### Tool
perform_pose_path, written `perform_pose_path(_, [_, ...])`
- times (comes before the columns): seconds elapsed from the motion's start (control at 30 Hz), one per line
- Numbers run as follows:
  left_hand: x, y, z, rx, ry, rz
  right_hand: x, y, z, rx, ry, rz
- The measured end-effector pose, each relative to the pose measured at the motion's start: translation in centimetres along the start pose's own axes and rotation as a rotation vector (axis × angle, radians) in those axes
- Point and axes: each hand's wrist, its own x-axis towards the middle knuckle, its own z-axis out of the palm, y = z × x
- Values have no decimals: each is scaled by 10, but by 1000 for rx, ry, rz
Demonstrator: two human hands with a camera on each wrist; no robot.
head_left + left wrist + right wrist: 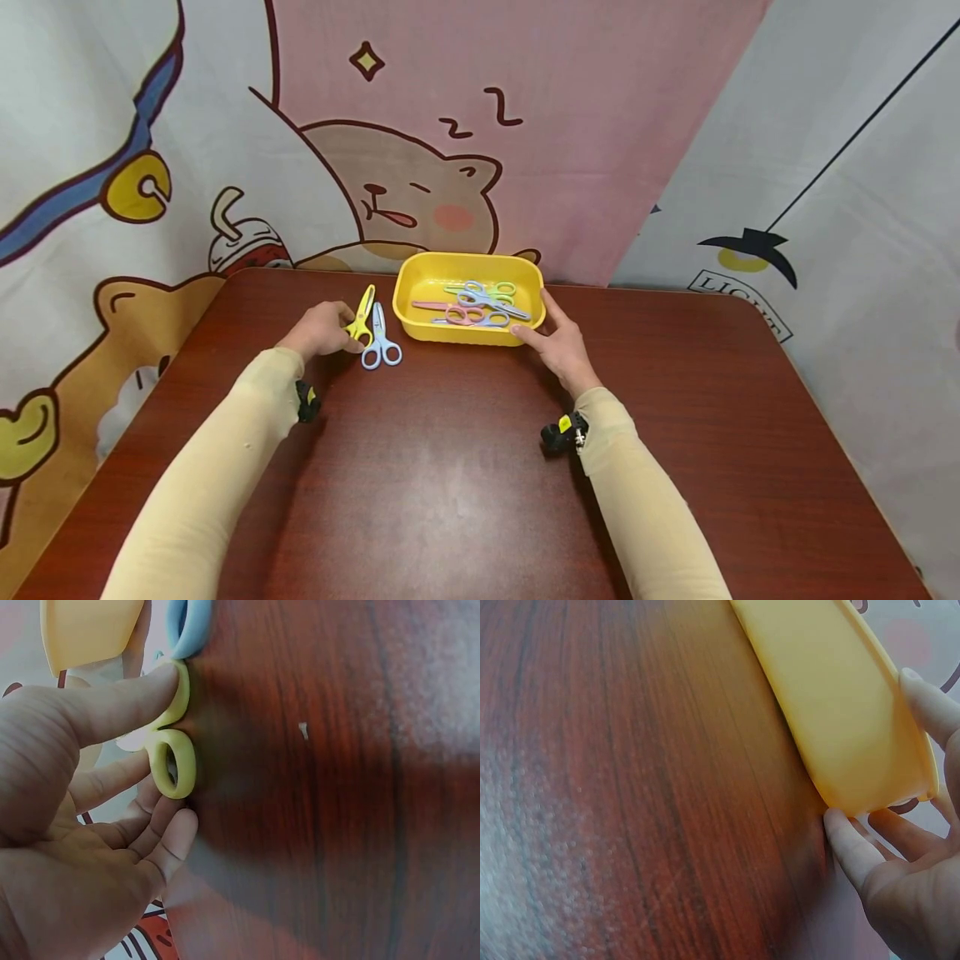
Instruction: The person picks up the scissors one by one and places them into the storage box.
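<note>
My left hand (322,328) pinches a pair of yellow scissors (363,317) by the handles, left of a yellow tray (468,334). Up close in the left wrist view, the thumb lies on one yellow loop (173,766) of the pair, with fingers behind. Right beside them on the table is a pair of light blue scissors (379,331), blades pointing away. My right hand (558,343) holds the tray at its right end, thumb at the near corner and fingers along the end wall. Inside the tray lie pink scissors (450,309), green scissors (504,289) and blue scissors (491,303), overlapping.
The brown wooden table (465,467) reaches back to a cartoon-printed cloth (585,125), and the tray stands near that back edge. A small pale speck (303,730) shows on the tabletop in the left wrist view.
</note>
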Motion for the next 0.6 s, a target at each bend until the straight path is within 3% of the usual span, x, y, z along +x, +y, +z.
perform_pose_path(0.6, [-2,-6,3,-33,57,14,0,0,0,-4,0,17])
